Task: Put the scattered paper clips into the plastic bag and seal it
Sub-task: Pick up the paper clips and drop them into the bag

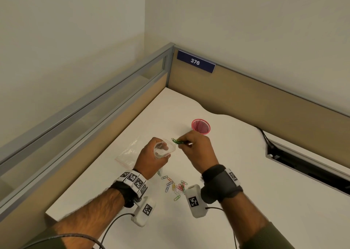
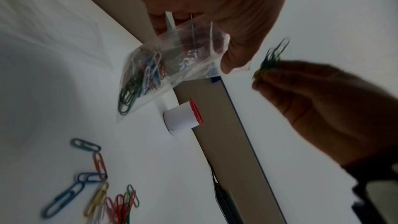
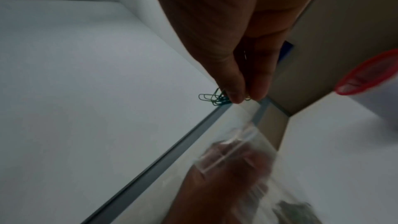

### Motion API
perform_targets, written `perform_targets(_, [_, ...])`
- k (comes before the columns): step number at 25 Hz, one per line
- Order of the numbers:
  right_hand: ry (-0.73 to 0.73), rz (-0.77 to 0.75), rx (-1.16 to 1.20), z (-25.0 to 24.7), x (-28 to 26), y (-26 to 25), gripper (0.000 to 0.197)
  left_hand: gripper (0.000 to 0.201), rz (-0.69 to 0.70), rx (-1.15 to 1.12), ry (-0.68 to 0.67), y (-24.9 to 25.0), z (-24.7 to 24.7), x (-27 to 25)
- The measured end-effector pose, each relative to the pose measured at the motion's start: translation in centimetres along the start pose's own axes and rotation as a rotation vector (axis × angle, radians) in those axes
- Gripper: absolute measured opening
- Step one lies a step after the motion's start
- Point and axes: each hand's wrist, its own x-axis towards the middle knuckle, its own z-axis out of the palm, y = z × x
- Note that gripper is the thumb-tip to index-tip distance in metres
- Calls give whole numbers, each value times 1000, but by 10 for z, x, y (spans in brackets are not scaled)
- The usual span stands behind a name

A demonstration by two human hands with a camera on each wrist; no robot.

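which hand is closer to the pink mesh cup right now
Right. The right hand, pinching green paper clips, sits just in front of the pink mesh cup; the left hand, holding the plastic bag, is farther away.

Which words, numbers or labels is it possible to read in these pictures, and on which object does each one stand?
"376": white digits on the dark blue plate fixed to the top of the desk partition, in the head view.
The black-and-white square markers on the wrist bands and camera housings are coded patterns, not text.
The plastic bag, the paper clips and the red-rimmed cup show no readable text.
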Motion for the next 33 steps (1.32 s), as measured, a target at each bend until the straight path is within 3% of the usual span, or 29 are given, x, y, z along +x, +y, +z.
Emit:
perform_targets(6, [-273, -268, -453, 14, 16, -33, 17, 35, -22, 150, -31, 4, 1, 1])
perform_targets(9, [-306, -280, -374, 19, 15, -36, 24, 35, -10, 190, -27, 2, 0, 1])
perform_targets(12, [-191, -180, -182, 9, 13, -28, 22, 31, -19, 115, -30, -1, -4, -2])
perform_targets(15, [-73, -6, -129, 5, 7, 13, 20, 31, -11, 62, -17, -4, -6, -5])
perform_targets(17, [-117, 153, -190, 19, -5, 53, 21, 31, -3, 45, -13, -5, -7, -6])
perform_targets(21, [-374, 436, -297, 58, -53, 109, 33, 31, 1, 4, -24, -6, -8, -8])
perform_targets(23, [-408, 452, -331, 76, -73, 115, 37, 31, 10, 10, -17, -5, -7, -9])
perform_targets(28, [-423, 316, -260, 101, -94, 97, 23, 32, 15, 0, 7, -5, -5, -5])
perform_targets(33, [-294, 511, -247, 73, -112, 124, 32, 32, 19, 3, 20, -5, -10, -6])
